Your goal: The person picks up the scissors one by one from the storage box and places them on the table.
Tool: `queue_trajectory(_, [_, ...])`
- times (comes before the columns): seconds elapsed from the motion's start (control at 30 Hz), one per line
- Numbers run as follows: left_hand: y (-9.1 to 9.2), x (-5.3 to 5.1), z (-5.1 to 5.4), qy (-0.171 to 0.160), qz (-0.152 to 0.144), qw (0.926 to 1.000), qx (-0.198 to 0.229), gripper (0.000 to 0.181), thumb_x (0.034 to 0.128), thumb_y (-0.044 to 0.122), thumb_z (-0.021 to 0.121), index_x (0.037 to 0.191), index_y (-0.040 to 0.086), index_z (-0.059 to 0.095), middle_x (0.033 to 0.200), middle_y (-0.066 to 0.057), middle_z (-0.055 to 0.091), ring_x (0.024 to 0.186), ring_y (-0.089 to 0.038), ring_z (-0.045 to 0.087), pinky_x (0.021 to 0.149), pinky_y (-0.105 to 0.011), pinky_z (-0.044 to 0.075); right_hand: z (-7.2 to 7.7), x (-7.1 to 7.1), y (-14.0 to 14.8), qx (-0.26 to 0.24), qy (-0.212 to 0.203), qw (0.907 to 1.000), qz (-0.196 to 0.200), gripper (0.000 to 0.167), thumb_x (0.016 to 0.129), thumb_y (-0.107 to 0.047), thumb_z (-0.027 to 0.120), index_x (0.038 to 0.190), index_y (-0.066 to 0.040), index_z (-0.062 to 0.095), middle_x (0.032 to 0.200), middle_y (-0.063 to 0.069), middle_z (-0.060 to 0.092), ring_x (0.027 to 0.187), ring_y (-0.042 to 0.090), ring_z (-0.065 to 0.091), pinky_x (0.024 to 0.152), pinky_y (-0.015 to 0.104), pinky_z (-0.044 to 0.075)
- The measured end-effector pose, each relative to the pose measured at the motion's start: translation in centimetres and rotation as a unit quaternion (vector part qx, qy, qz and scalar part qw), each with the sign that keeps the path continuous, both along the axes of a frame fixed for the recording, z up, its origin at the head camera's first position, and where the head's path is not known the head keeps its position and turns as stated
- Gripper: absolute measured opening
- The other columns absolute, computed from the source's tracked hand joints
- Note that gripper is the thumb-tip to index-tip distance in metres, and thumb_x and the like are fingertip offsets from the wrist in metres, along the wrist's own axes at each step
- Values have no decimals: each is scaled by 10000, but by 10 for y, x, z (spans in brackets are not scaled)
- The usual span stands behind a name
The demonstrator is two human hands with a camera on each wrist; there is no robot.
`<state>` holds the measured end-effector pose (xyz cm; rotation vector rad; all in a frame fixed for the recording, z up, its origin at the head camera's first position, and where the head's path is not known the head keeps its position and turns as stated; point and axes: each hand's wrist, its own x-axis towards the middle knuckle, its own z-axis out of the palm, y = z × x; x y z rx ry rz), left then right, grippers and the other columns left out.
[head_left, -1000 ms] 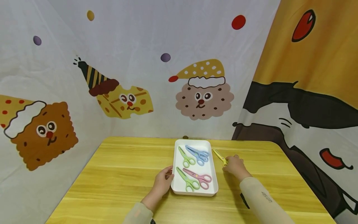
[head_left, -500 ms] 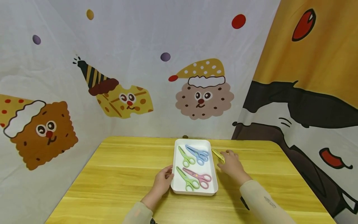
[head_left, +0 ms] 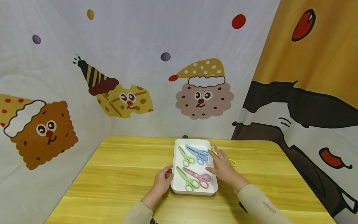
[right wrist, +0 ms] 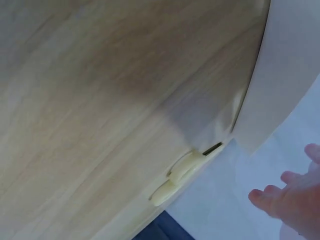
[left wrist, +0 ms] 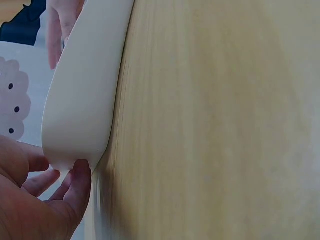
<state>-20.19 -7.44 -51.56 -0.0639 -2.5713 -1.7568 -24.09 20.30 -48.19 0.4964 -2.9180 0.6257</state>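
By the left hand (head_left: 162,181), curled on its left edge, the tray (head_left: 193,193) is gripped, apparently for steadiness; green (head_left: 183,175), blue (head_left: 196,151) and pink scissors (head_left: 197,176) are contained inside. Nothing is held by the right hand (head_left: 222,165), spread over the right rim; yellow scissors (right wrist: 184,168) are supported by the surface (head_left: 131,158) beside.

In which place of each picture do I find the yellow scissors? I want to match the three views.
Head: the yellow scissors lie just right of the white tray, partly hidden by the right hand.
Left wrist: not visible.
Right wrist: below centre, slightly right, handles nearest the camera.
Shared landmark: the white tray, left in the left wrist view, upper right in the right wrist view.
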Motion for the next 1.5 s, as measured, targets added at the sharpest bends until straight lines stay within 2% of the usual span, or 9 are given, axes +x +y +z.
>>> queue_trajectory(0.17, [0,0,-1,-50,-8,10000,-24,379,903,-9,573,1279,-46,544,1125,-220,613,967,-263,610,787,-292,545,-1,5,-5,94,-80,9992,381,831,809,-376,730,1480,-111,318,1564,202,116,1398,483,103,1084,667,182])
queue_trajectory(0.3, [0,0,-2,-72,-14,10000,-34,382,899,-10,576,1278,-43,547,1121,-218,614,966,-267,610,787,-295,545,2,8,-8,160,-174,9984,505,841,809,-403,721,1490,-144,302,1582,160,72,1416,458,60,1094,661,164])
queue_trajectory(0.57, [0,0,-1,-99,4,9999,-18,383,902,-3,575,1283,-36,546,1117,-206,616,960,-254,604,793,-295,541,3,12,-18,37,8,9969,788,853,766,-350,775,1473,-143,344,1579,150,111,1413,461,83,1063,697,179])
queue_trajectory(0.73, [-1,0,-1,-107,6,9999,-35,382,906,3,574,1285,-35,545,1120,-205,618,966,-254,603,799,-300,542,3,15,-23,67,-36,9946,1033,900,733,-346,800,1481,-181,329,1589,108,97,1426,430,75,1079,684,162])
queue_trajectory(0.97, [-1,1,0,-68,-16,10000,-16,381,901,-5,574,1279,-49,544,1116,-218,617,961,-267,606,790,-305,544,4,17,-29,-64,-530,9911,1220,932,715,-344,816,1489,-224,310,1600,38,47,1444,374,29,1091,661,177])
queue_trajectory(1.13, [-1,0,0,-72,-7,10000,-11,381,904,-4,574,1281,-49,542,1121,-219,616,963,-262,605,790,-295,543,2,16,-31,-71,-702,9890,1298,928,706,-332,827,1481,-227,328,1596,35,58,1433,380,91,1093,614,246])
queue_trajectory(1.27, [-1,0,0,-55,-5,10000,9,381,905,-1,574,1281,-50,541,1123,-221,616,959,-258,606,788,-292,544,1,16,-33,-66,-763,9872,1397,928,684,-330,840,1465,-192,358,1584,100,95,1405,416,147,1069,603,299])
queue_trajectory(1.37, [-1,0,0,-69,-9,10000,23,383,905,2,573,1284,-44,541,1129,-222,614,966,-263,605,795,-297,543,0,15,-35,99,-709,9868,1451,919,665,-356,844,1441,-163,392,1542,162,182,1350,450,233,1040,597,340])
queue_trajectory(1.5, [-1,0,-1,-70,-19,10000,18,382,906,2,571,1284,-40,543,1129,-223,612,972,-269,604,798,-302,542,1,16,-38,289,-695,9866,1450,900,632,-356,865,1390,-118,443,1439,198,314,1241,432,342,981,561,408])
